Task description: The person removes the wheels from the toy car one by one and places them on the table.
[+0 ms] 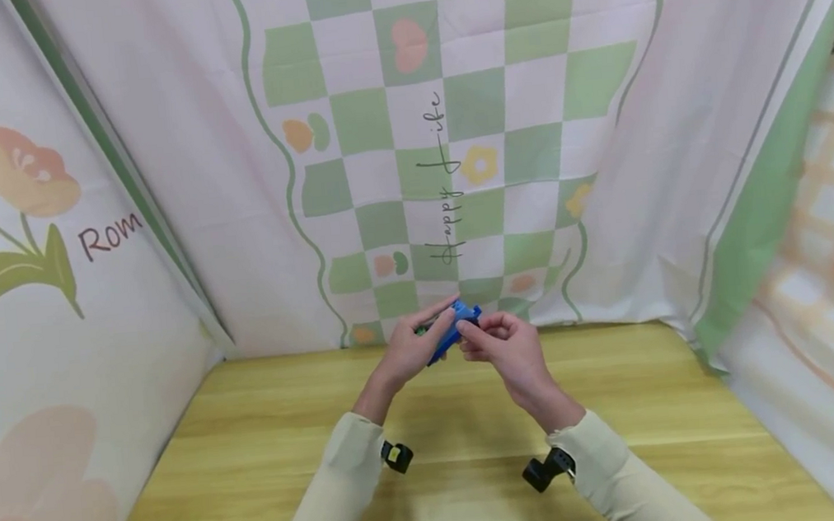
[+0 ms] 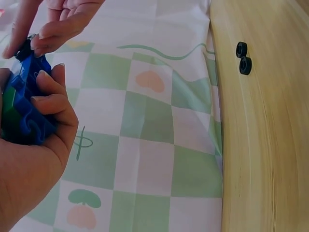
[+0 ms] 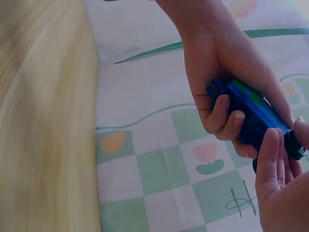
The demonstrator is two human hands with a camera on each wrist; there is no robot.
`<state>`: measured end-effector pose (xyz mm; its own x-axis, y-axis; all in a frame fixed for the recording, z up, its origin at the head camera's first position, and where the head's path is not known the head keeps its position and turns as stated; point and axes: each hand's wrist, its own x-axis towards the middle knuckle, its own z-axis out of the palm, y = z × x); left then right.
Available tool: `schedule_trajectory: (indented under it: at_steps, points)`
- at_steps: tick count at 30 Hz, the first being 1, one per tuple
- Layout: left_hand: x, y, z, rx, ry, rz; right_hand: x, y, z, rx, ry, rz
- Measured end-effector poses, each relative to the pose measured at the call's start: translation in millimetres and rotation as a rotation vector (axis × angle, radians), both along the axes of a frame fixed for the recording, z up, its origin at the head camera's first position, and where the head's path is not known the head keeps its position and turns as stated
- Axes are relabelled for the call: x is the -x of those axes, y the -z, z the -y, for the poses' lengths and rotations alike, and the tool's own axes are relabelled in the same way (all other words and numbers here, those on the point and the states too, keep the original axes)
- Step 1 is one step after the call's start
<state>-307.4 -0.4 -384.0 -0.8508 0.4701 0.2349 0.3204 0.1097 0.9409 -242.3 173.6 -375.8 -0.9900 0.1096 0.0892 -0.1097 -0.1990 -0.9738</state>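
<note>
My left hand (image 1: 404, 354) grips a blue and green toy vehicle (image 3: 256, 115), its fingers curled round the underside, above the table near the back. The toy is tilted, and a blue hook-shaped part (image 3: 215, 88) sticks out at the end nearest my left wrist. At the other end, my right hand (image 1: 512, 355) pinches a black wheel (image 3: 293, 145) between thumb and fingers, right against the toy's side. In the left wrist view this wheel (image 2: 22, 51) partly shows between the right fingertips. Part of the toy is hidden behind my fingers.
Two small black wheels (image 2: 245, 65) lie side by side on the wooden table (image 1: 294, 470). A checkered green and white curtain (image 1: 478, 106) hangs close behind the hands, with printed cloth on both sides.
</note>
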Motion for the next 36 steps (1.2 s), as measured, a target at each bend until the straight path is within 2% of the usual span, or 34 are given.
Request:
schedule_trajectory:
  at_steps: [9, 19, 29, 36]
  points:
    - [1.7, 3.7, 1.8, -0.013, 0.022, -0.013, -2.2, 2.7, -3.0, -0.022, -0.049, -0.033]
    - [2.4, 2.5, -0.6, 0.007, 0.028, -0.034, 0.0, 2.9, 1.0, -0.023, 0.04, -0.012]
    - [1.6, 0.1, 1.8, 0.022, 0.074, -0.025, 1.5, 4.0, 3.5, -0.041, 0.051, -0.039]
    - [2.2, 0.6, 2.4, 0.042, 0.075, -0.024, 1.4, 3.8, 4.7, -0.045, 0.057, -0.045]
